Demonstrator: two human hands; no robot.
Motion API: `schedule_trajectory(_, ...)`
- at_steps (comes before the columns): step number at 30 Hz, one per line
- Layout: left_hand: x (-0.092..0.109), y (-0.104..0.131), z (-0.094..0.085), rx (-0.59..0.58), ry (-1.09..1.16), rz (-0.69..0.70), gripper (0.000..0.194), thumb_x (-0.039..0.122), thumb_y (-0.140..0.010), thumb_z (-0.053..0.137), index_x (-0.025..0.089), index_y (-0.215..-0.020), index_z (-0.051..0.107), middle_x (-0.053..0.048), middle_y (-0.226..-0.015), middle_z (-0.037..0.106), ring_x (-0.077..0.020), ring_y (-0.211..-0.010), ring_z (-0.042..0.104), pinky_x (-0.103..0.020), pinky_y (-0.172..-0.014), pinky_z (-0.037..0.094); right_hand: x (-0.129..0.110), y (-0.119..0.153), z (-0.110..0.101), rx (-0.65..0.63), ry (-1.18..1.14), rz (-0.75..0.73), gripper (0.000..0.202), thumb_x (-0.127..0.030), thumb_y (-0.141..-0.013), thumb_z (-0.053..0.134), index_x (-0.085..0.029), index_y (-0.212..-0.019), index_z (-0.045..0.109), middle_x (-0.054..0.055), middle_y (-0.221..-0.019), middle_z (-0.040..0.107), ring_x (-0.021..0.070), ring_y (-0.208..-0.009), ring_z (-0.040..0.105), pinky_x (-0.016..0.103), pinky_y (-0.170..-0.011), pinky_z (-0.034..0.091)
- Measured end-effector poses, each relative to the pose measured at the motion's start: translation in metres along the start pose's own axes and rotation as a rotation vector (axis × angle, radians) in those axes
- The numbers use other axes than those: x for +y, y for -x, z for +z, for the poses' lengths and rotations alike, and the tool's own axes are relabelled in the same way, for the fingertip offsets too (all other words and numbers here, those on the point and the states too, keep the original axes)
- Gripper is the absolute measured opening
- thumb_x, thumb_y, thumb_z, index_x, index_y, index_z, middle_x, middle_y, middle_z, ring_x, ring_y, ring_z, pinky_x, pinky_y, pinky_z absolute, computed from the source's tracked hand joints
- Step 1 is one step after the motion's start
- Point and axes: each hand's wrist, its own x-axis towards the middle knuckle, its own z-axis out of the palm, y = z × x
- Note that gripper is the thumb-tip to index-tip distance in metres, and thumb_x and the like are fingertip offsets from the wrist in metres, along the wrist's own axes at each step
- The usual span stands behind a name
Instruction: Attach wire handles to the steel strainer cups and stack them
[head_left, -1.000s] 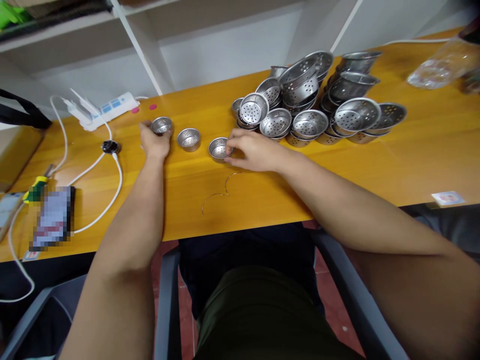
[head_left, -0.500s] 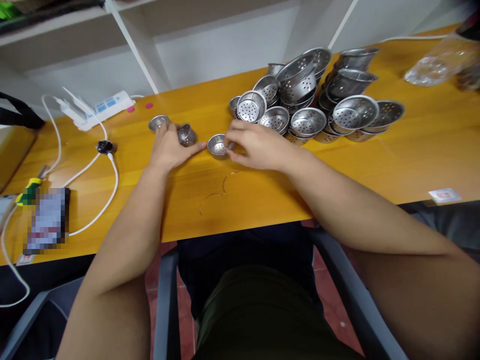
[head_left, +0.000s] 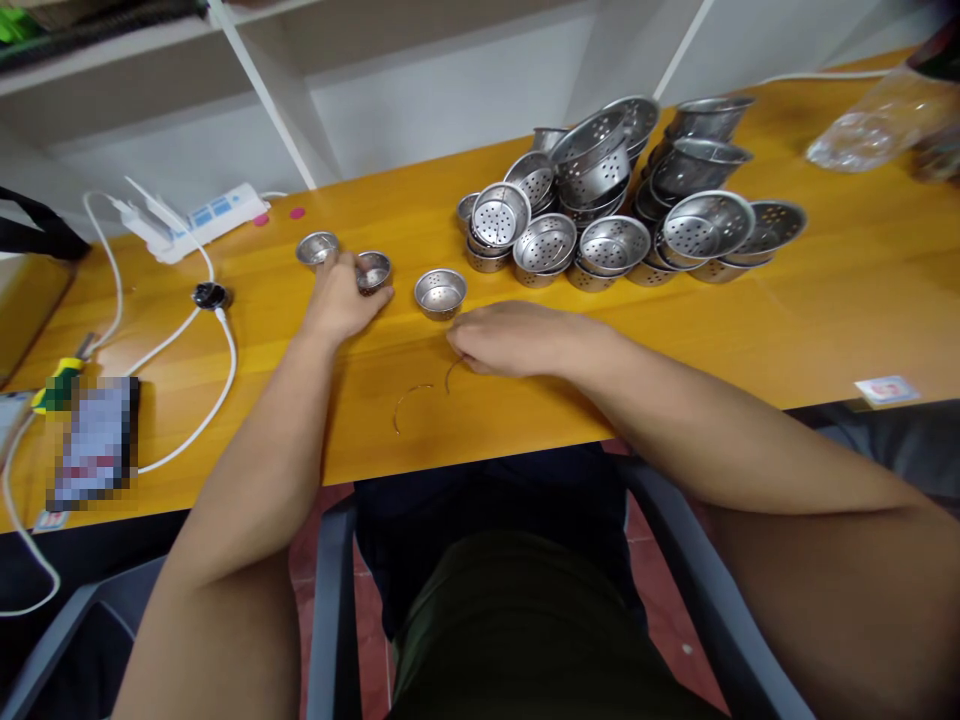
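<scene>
My left hand (head_left: 339, 300) is at two small perforated metal cups. Its thumb and fingers close around the right-hand cup (head_left: 375, 270), while its fingertips lie beside the left-hand cup (head_left: 316, 246). A third perforated metal cup (head_left: 441, 290) stands upright between my hands, apart from both. Just in front of it, my right hand (head_left: 499, 338) is low over the table with its fingers pinched together at one end of a thin curved wire (head_left: 448, 378); the fingertips are partly hidden. Another curved wire (head_left: 412, 394) lies to the left of it on the wood.
Several stacks of perforated metal cups (head_left: 615, 240) stand at the back right of the table (head_left: 555, 410). A clear plastic bottle (head_left: 862, 130) lies farther right. To the left are a power strip (head_left: 217, 215), white cables, a screwdriver (head_left: 60, 385) and a blurred-out phone (head_left: 96, 440).
My right hand has left the third cup and moved down toward me to the curved wire. My left thumb has drawn in against the cup beside it, and that cup now sits more upright.
</scene>
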Motion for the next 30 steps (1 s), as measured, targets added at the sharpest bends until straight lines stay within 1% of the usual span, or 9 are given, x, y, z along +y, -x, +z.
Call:
schedule_trajectory(4, -0.006, -0.001, -0.005, -0.075, 0.015, -0.099, 0.102, 0.028, -0.065, 0.120, 0.031, -0.148, 0.060, -0.019, -0.159, 0.077, -0.0530, -0.152, 0.080, -0.083, -0.144, 0.059, -0.014, 0.007, -0.010, -0.082, -0.039, 0.065, 0.046, -0.001, -0.099, 0.087, -0.025, -0.076, 0.056, 0.010, -0.091, 0.082, 0.0181, -0.067, 0.043, 0.041, -0.066, 0.029)
schedule_trajectory(7, -0.005, -0.004, -0.006, -0.034, 0.040, -0.059, 0.113, 0.030, -0.067, 0.121, 0.031, -0.159, 0.055, -0.021, -0.167, 0.074, -0.0510, -0.159, 0.077, -0.078, -0.148, 0.058, -0.017, 0.005, -0.011, -0.122, 0.039, 0.040, 0.040, -0.003, -0.104, 0.086, -0.023, -0.080, 0.063, 0.014, -0.098, 0.086, 0.0207, -0.071, 0.053, 0.042, -0.066, 0.030)
schedule_trajectory(12, -0.001, -0.009, 0.013, 0.058, 0.243, 0.153, 0.103, 0.055, -0.079, 0.119, 0.035, -0.160, 0.059, -0.015, -0.165, 0.076, -0.0431, -0.157, 0.079, -0.068, -0.139, 0.067, -0.016, -0.003, -0.002, -0.133, 0.134, -0.056, 0.008, -0.009, -0.106, 0.087, -0.016, -0.108, 0.090, 0.018, -0.117, 0.094, 0.0305, -0.095, 0.081, 0.041, -0.069, 0.033)
schedule_trajectory(15, -0.002, -0.009, 0.027, 0.057, 0.358, 0.297, 0.093, 0.075, -0.086, 0.111, 0.034, -0.154, 0.062, -0.012, -0.158, 0.078, -0.0410, -0.152, 0.081, -0.067, -0.136, 0.069, -0.010, -0.005, 0.000, -0.140, 0.140, -0.077, 0.010, -0.018, -0.112, 0.082, -0.015, -0.118, 0.089, 0.018, -0.121, 0.093, 0.0276, -0.092, 0.077, 0.039, -0.070, 0.033)
schedule_trajectory(17, -0.004, -0.008, 0.033, 0.036, 0.399, 0.358, 0.092, 0.082, -0.088, 0.108, 0.035, -0.155, 0.064, -0.012, -0.154, 0.080, -0.0404, -0.151, 0.082, -0.067, -0.137, 0.070, -0.001, -0.006, 0.002, -0.105, 0.024, -0.116, 0.005, -0.019, -0.111, 0.079, -0.019, -0.107, 0.081, 0.011, -0.106, 0.088, 0.0222, -0.081, 0.066, 0.038, -0.070, 0.034)
schedule_trajectory(20, -0.010, -0.006, 0.039, 0.016, 0.465, 0.425, 0.097, 0.091, -0.089, 0.104, 0.037, -0.160, 0.065, -0.012, -0.155, 0.080, -0.0414, -0.150, 0.082, -0.067, -0.136, 0.070, 0.018, -0.009, 0.006, 0.038, -0.325, -0.308, 0.026, -0.014, -0.103, 0.075, -0.025, -0.088, 0.057, -0.003, -0.081, 0.066, 0.0161, -0.073, 0.051, 0.033, -0.072, 0.036)
schedule_trajectory(23, -0.014, -0.005, 0.047, -0.009, 0.539, 0.459, 0.106, 0.103, -0.087, 0.099, 0.039, -0.164, 0.065, -0.013, -0.157, 0.080, -0.0430, -0.147, 0.084, -0.067, -0.131, 0.072, 0.035, -0.013, 0.012, 0.279, -0.639, -0.516, 0.025, -0.014, -0.104, 0.069, -0.026, -0.088, 0.054, -0.007, -0.075, 0.053, 0.0133, -0.073, 0.047, 0.030, -0.072, 0.036)
schedule_trajectory(26, -0.010, -0.002, 0.053, -0.042, 0.567, 0.447, 0.112, 0.107, -0.083, 0.101, 0.038, -0.163, 0.064, -0.012, -0.153, 0.080, -0.0432, -0.147, 0.084, -0.065, -0.128, 0.073, 0.043, -0.020, 0.017, 0.505, -0.852, -0.564, 0.020, -0.021, -0.111, 0.072, -0.024, -0.094, 0.063, -0.004, -0.082, 0.065, 0.0127, -0.074, 0.055, 0.028, -0.070, 0.042)
schedule_trajectory(30, 0.007, 0.007, 0.054, -0.056, 0.556, 0.400, 0.116, 0.097, -0.078, 0.113, 0.038, -0.162, 0.060, -0.010, -0.149, 0.079, -0.0395, -0.146, 0.085, -0.061, -0.129, 0.074, 0.052, -0.029, 0.021, 0.751, -1.028, -0.407, 0.035, -0.042, -0.114, 0.091, -0.026, -0.097, 0.065, 0.001, -0.093, 0.078, 0.0141, -0.073, 0.062, 0.029, -0.065, 0.053)
